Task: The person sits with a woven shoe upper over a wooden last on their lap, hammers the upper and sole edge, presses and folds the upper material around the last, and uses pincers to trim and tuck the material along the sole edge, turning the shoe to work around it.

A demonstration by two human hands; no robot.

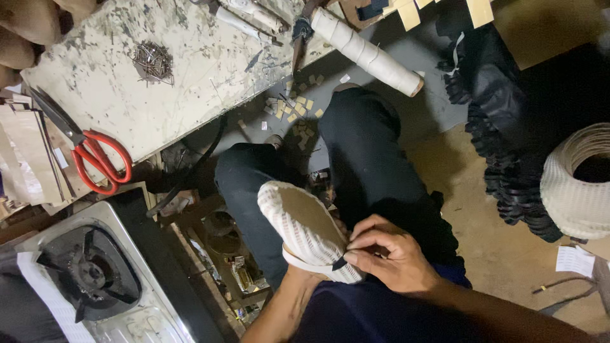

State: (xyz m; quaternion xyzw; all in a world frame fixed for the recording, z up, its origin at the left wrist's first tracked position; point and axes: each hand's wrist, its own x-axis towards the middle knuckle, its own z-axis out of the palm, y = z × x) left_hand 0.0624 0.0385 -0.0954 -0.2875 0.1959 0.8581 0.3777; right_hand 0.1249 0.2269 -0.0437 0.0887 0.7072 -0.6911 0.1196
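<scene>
A shoe (298, 222) with a white woven upper and a tan cardboard-coloured insole facing up rests over my lap, above my black trousers. My left hand (297, 272) reaches under the shoe and holds it from below; its fingers are mostly hidden by the shoe. My right hand (384, 251) pinches the near, heel end of the shoe with thumb and fingertips. A small dark tip shows just under those fingers, and I cannot tell what it is. A white strip runs around the shoe's lower edge.
A stained workbench (190, 82) carries red-handled scissors (95, 159), a pile of nails (152, 61) and a long cardboard tube (368, 51). A gas burner (89, 273) sits at lower left. Stacked black soles (508, 165) and a white woven roll (575, 190) stand at right. Tan scraps (295, 111) litter the floor.
</scene>
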